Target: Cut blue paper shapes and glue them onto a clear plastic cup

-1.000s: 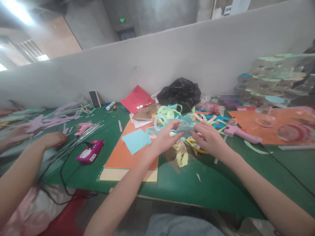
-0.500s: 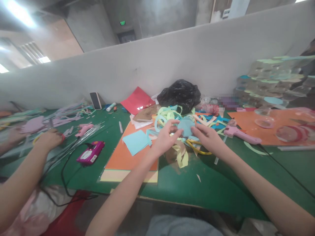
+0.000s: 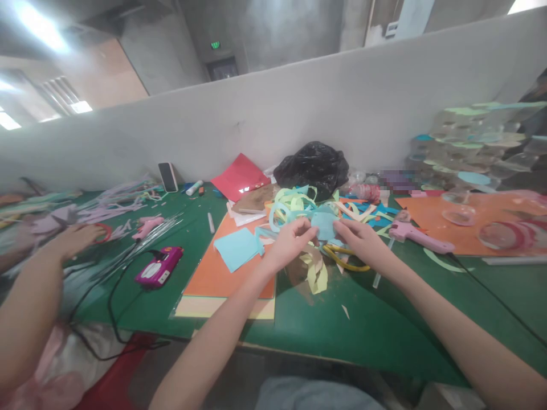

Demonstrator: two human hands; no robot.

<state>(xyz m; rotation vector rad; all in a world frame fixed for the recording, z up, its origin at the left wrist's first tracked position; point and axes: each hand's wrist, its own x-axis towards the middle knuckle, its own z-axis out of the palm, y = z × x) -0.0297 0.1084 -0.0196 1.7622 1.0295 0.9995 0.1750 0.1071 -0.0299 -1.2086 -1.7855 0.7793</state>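
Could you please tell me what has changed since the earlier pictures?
The pale blue disc has turned to face the camera more; the left hand and right hand still hold it. The other person's hand moved left. The black bag and purple box stayed put.

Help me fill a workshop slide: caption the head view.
Left hand and right hand hold a blue disc near colourful paper strips.
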